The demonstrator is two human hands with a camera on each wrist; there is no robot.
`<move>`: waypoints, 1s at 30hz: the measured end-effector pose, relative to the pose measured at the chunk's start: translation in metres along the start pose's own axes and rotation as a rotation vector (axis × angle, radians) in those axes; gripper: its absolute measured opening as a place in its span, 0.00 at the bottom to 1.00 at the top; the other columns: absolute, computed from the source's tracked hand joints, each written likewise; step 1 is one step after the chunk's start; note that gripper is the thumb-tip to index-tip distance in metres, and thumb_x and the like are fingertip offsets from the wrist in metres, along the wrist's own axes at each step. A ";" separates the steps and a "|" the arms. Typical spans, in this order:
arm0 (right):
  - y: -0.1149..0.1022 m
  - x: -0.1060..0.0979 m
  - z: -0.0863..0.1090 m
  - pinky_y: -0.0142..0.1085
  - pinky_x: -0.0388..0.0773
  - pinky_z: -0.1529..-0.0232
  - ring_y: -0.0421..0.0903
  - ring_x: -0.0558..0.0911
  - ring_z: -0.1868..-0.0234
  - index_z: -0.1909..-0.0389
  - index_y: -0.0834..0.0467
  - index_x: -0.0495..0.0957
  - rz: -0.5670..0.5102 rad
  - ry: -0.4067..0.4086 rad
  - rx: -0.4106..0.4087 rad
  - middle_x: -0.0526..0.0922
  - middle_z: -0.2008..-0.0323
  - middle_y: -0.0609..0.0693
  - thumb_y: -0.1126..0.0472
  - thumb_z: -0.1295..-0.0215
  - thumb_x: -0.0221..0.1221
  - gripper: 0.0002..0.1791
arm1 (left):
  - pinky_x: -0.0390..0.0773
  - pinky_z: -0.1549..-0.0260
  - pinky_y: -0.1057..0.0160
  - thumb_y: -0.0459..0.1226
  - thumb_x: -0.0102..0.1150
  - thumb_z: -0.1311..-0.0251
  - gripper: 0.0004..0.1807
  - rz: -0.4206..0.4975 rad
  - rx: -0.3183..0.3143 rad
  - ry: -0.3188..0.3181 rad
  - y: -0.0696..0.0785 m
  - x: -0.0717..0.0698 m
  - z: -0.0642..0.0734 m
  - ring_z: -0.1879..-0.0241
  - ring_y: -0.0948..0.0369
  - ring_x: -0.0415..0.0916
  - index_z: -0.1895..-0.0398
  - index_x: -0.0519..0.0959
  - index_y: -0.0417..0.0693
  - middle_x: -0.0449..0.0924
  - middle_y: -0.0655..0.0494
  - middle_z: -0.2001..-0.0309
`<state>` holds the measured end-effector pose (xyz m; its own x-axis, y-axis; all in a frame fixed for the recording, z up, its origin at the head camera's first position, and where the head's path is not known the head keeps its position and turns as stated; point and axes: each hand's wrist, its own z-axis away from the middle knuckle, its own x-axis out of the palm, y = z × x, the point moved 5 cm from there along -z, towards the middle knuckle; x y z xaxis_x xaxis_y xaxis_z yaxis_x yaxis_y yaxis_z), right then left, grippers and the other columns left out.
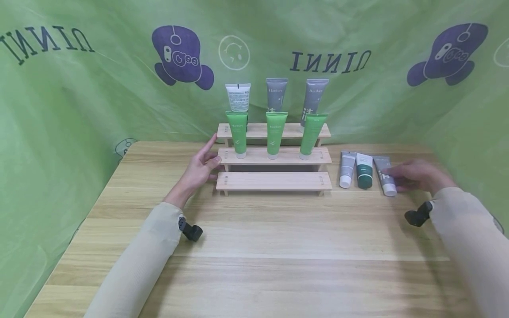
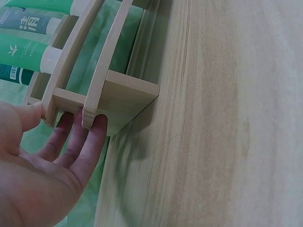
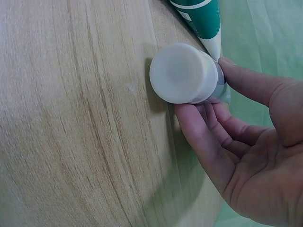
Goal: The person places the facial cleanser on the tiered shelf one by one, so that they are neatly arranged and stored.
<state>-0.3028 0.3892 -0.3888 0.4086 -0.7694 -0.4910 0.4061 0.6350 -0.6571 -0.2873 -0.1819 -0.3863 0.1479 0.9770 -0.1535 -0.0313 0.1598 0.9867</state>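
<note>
The right hand [image 1: 417,174] pinches the rightmost grey tube [image 1: 384,170] between thumb and fingers; it sits just left of the palm, right beside a green-and-white tube [image 1: 364,165]. The left hand [image 1: 200,165] grips the wooden stand's [image 1: 273,181] left end.

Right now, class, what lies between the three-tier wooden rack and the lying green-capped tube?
In the head view, one white-capped grey tube lies between the three-tier wooden rack and the green-capped tube.
</note>
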 end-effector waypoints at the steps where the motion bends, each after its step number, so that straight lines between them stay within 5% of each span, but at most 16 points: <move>1: 0.000 0.000 0.000 0.37 0.85 0.59 0.41 0.81 0.65 0.45 0.76 0.65 0.005 0.002 0.002 0.82 0.68 0.47 0.51 0.25 0.56 0.29 | 0.84 0.51 0.46 0.31 0.46 0.25 0.40 -0.001 -0.002 -0.001 0.000 0.000 0.000 0.41 0.41 0.73 0.21 0.47 0.78 0.64 0.35 0.30; 14: -0.001 0.002 0.000 0.36 0.85 0.60 0.41 0.80 0.66 0.43 0.79 0.64 0.005 0.025 0.008 0.81 0.69 0.47 0.50 0.26 0.56 0.33 | 0.84 0.52 0.47 0.30 0.46 0.25 0.40 0.008 -0.011 0.003 0.001 0.001 0.001 0.41 0.42 0.73 0.21 0.48 0.78 0.63 0.36 0.30; 30: 0.004 0.003 0.000 0.37 0.85 0.59 0.42 0.81 0.64 0.48 0.74 0.69 0.009 0.042 -0.067 0.81 0.66 0.48 0.51 0.24 0.56 0.26 | 0.83 0.50 0.45 0.31 0.46 0.25 0.40 0.001 -0.013 0.006 0.001 0.001 0.002 0.41 0.43 0.73 0.21 0.48 0.79 0.63 0.36 0.30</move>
<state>-0.2997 0.3893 -0.3924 0.3768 -0.7669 -0.5196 0.3461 0.6368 -0.6890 -0.2856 -0.1808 -0.3853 0.1415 0.9780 -0.1532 -0.0447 0.1609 0.9860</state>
